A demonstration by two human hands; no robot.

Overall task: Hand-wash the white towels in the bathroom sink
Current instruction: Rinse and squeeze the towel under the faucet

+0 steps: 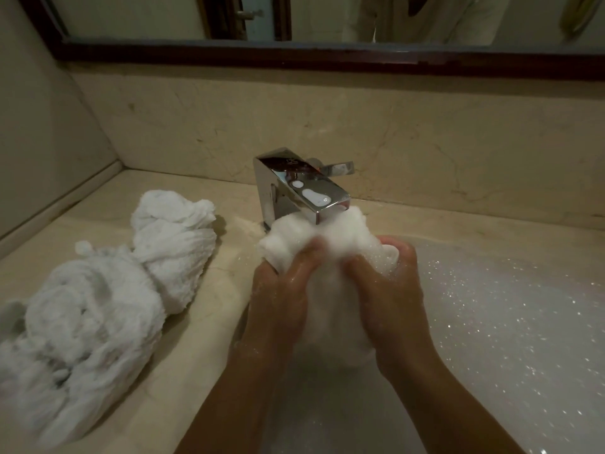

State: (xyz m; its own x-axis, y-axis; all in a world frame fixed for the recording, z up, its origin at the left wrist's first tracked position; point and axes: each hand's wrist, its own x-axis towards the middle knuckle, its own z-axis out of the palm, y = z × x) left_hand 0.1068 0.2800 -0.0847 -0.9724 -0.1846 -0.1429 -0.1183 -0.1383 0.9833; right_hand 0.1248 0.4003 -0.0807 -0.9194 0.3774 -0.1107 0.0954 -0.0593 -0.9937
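A soapy towel (330,244), white and soaked, is bunched into a lump above the far left part of the sink (474,253), which holds foamy water. The wrung towels (98,296), white and twisted, lie heaped left of the sink.

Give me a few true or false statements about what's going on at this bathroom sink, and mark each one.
1. The left hand and right hand both grip the soapy towel. True.
2. The soapy towel is right under the faucet spout. True.
3. The twisted towels lie on the counter at the person's right. False: they lie on the left.
4. The sink is dry. False: foamy water fills it.
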